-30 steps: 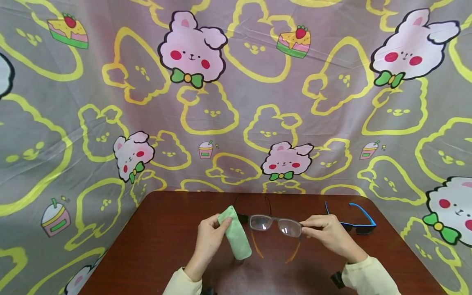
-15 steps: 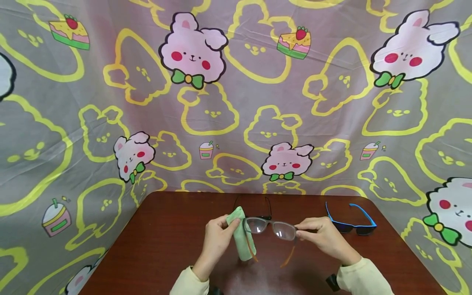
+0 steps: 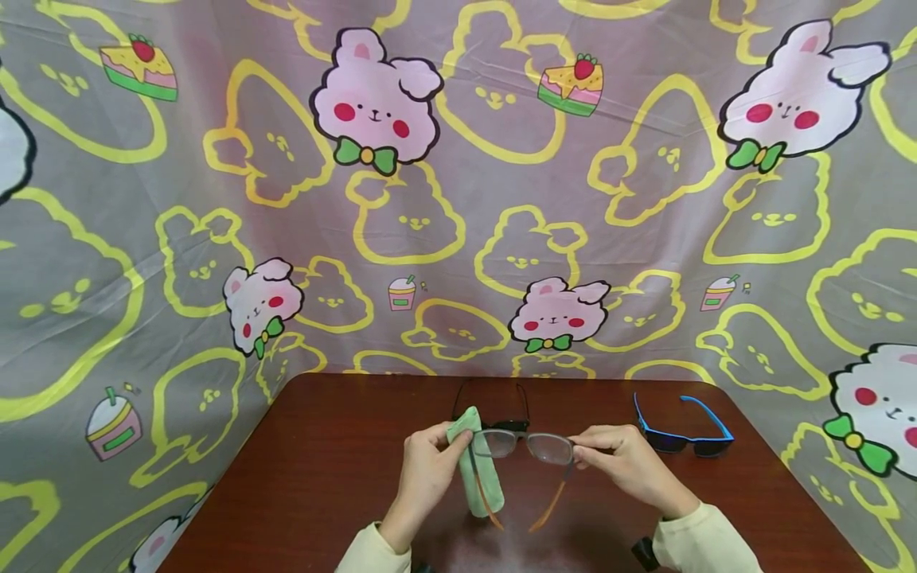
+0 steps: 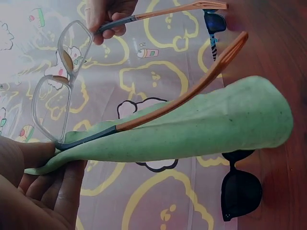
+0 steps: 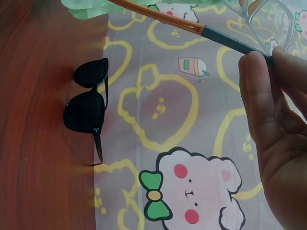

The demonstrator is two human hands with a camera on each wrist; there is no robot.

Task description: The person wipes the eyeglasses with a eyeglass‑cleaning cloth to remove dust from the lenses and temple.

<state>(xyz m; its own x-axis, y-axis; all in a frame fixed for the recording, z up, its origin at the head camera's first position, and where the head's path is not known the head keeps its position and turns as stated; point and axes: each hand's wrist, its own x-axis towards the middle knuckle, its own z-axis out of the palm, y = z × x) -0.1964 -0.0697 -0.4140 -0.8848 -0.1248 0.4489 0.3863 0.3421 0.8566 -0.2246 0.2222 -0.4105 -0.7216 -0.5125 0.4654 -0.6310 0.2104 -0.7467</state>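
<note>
Clear-framed glasses with orange temple tips are held up over the table, temples unfolded and pointing down toward the person. The right hand pinches them at the right hinge between thumb and fingers. In the left hand a light green cloth or pouch is pinched at its top, beside the left lens. The left wrist view shows the left temple lying along the green piece, with the left thumb and fingers at the hinge corner. Whether that hand also grips the frame is partly hidden.
Black sunglasses stand on the brown table behind the held glasses. Blue-framed sunglasses are at the table's right rear. A patterned curtain rises behind and along both sides.
The left hand moved right with the green piece, and the right hand moved slightly left with the glasses. The left lens and temple now overlap the green piece, formerly apart from it.
</note>
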